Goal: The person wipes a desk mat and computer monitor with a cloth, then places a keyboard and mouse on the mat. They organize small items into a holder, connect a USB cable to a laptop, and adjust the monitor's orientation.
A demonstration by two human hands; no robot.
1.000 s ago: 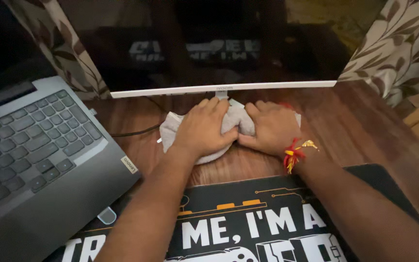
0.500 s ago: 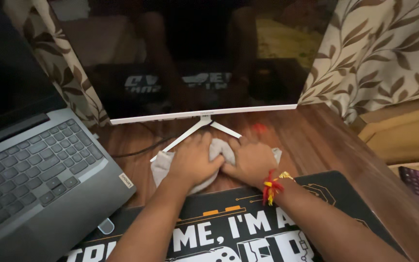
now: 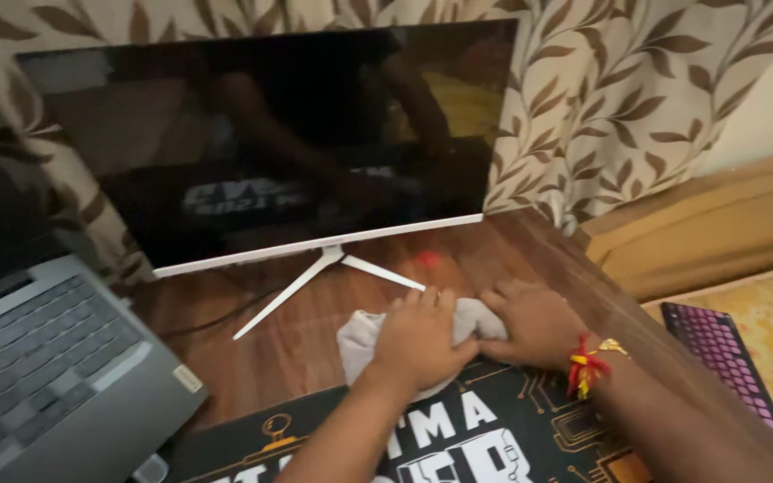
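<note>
Hands, left (image 3: 418, 338) and right (image 3: 534, 324), press flat, fingers spread, on crumpled grey cloth (image 3: 360, 333); woodgrain desk (image 3: 306, 349) beneath.

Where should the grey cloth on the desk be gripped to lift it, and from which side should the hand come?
Probably the loose corner of the grey cloth, taken from the left. That end sticks out bare past the left hand, while the right hand covers the other end. It lies bunched on the wooden desk, so its raised folds should pinch easily from above.
</note>
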